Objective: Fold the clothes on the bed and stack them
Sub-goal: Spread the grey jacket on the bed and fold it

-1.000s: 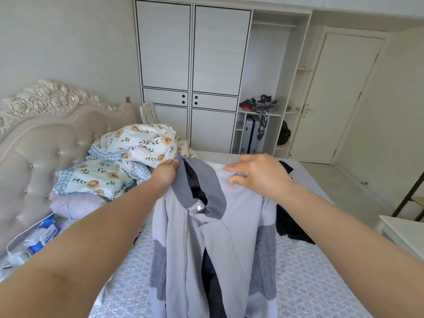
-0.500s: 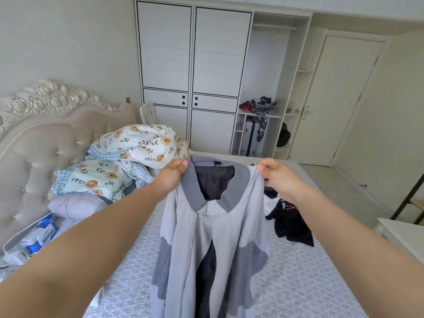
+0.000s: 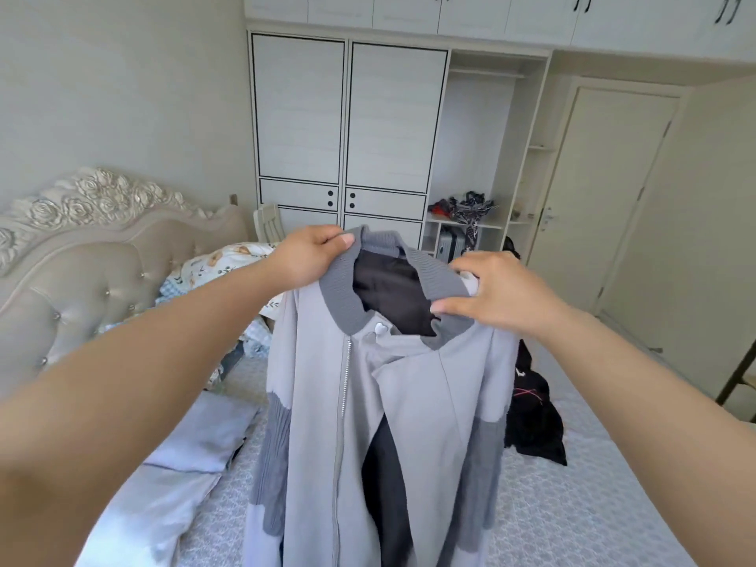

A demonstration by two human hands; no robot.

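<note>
A bedroom was seen from the head camera: a bed with a pale quilted, patterned cover, a tufted headboard with carved roses at nine o'clock, and a white wardrobe with two tall panelled doors at twelve o'clock. One light grey jacket was held upright above the bed at the centre, its ribbed darker collar on top, one metal zipper running down it, dark lining shown inside, and ribbed panels on both sleeves. The collar was pinched at eleven o'clock by the left hand, fingers curled round the knit; its other side was gripped by the right hand, thumb and fingers closed on the fabric. One black garment was left crumpled at three o'clock, near the jacket's hem side. Lavender fabric was spread at eight o'clock, floral bedding heaped by the headboard. Open cover was left at four o'clock.
</note>
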